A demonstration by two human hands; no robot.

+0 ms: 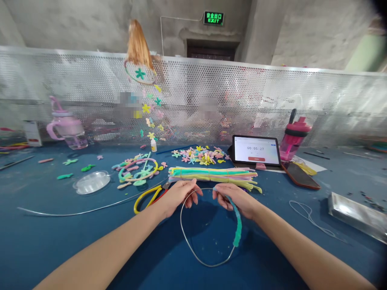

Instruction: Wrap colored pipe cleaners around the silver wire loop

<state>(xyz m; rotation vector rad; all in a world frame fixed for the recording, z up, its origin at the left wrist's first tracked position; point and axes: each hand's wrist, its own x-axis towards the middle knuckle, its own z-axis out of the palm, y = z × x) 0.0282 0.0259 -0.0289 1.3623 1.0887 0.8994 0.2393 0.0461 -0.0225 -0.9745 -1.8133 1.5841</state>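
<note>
Between my hands is a wire hoop (190,246), its right side wrapped in a teal and light-blue fuzzy pipe cleaner (237,225). My left hand (180,196) closes on the bare wire at the hoop's upper left. At the upper right my right hand (234,197) pinches the hoop where the wrapping ends. Just beyond both hands lies a banded bundle of pastel pipe cleaners (211,174). Yellow-handled scissors or pliers (148,199) rest by my left wrist, partly hidden by the forearm.
A loose wire (75,213), a clear dish (92,182) and a decorated hoop (137,169) lie left. Small fuzzy flowers (202,155) are piled behind the bundle. A tablet (256,151), pink bottle (294,139), phone (300,175) and silvery box (358,215) stand or lie right.
</note>
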